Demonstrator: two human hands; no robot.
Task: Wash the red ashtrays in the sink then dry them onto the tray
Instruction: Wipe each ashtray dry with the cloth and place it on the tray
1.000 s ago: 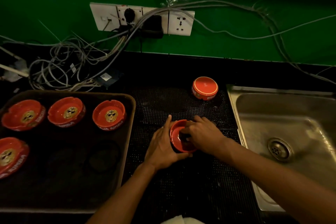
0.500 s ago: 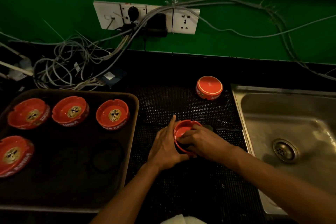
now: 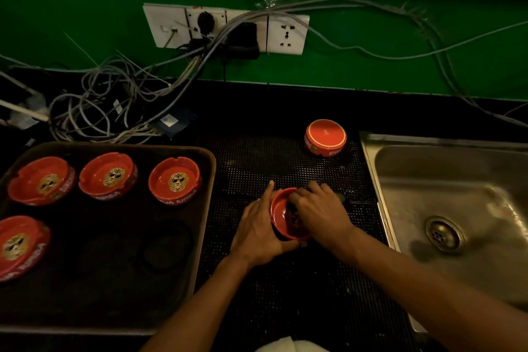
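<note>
A tilted red ashtray (image 3: pixel 281 216) is being gripped by the left hand (image 3: pixel 258 230) on the black dotted mat (image 3: pixel 285 163), while the right hand (image 3: pixel 320 210) is being pressed into its bowl — what the fingers are holding is hidden. Four lion-printed ashtrays (image 3: pixel 174 180) are being held in the brown tray (image 3: pixel 204 234); another (image 3: pixel 325 137) is lying upturned beside the steel sink (image 3: pixel 457 194) — under a green wall.

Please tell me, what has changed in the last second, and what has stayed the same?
Little changed. The right hand shifted slightly inside the held ashtray, as if wiping; what it holds is hidden. The left hand keeps gripping the rim. The upside-down ashtray and four ashtrays on the tray stayed put.
</note>
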